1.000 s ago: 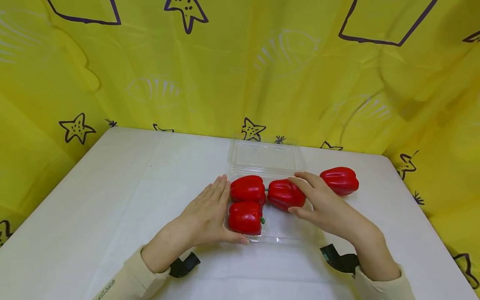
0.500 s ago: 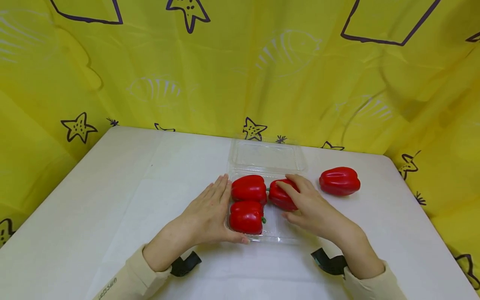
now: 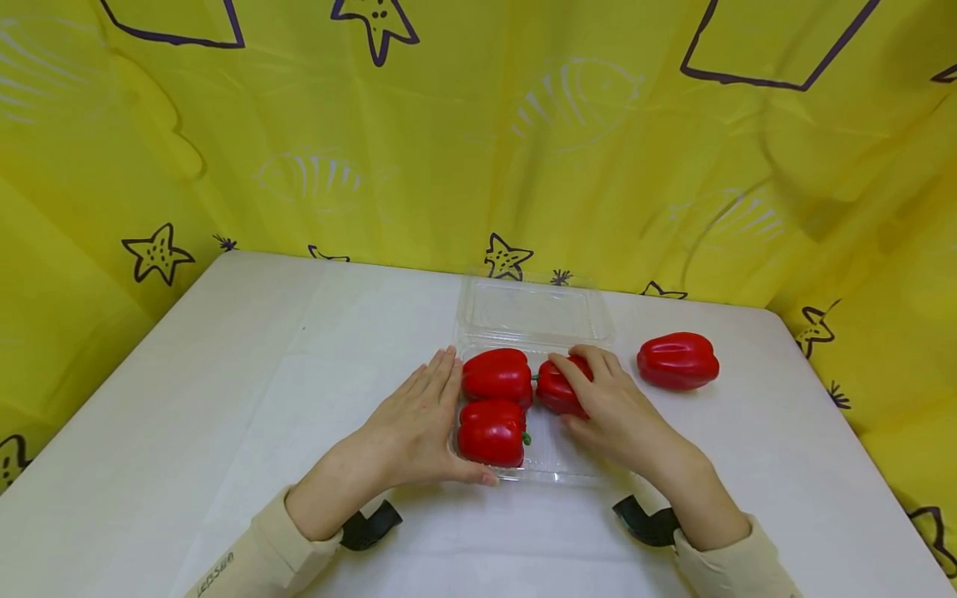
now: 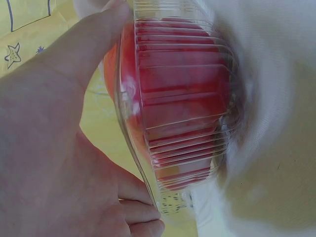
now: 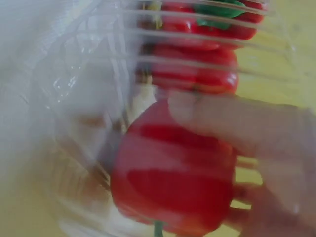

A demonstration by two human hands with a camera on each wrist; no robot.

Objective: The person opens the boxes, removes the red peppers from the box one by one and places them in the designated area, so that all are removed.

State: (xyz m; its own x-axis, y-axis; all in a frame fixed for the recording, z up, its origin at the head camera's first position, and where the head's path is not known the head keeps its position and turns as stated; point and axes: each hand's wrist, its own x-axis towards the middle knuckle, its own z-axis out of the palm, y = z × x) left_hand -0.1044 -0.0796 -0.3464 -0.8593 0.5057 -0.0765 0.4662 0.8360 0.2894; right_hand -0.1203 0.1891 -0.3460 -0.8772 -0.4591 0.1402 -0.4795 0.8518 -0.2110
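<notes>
An open clear plastic clamshell box [image 3: 561, 453] lies on the table with red bell peppers inside. At its left side are a back pepper [image 3: 496, 375] and a front pepper [image 3: 490, 434] with a green stem. My left hand [image 3: 409, 428] rests along the box's left wall, fingers straight and thumb at the front edge; the left wrist view shows the ribbed wall [image 4: 182, 103] beside it. My right hand [image 3: 609, 407] holds a third bell pepper [image 3: 555, 389] at the back right of the box, thumb on the near side. In the right wrist view this pepper [image 5: 173, 173] looks blurred.
Another red bell pepper [image 3: 677, 362] lies on the white table [image 3: 359, 324] to the right of the box. The box's lid [image 3: 531, 314] is folded back toward the yellow curtain [image 3: 434, 191], which hangs behind and at the sides.
My right hand has moved left and its fingers have closed further over the back right pepper, which stays about where it was. The left hand has not visibly moved.
</notes>
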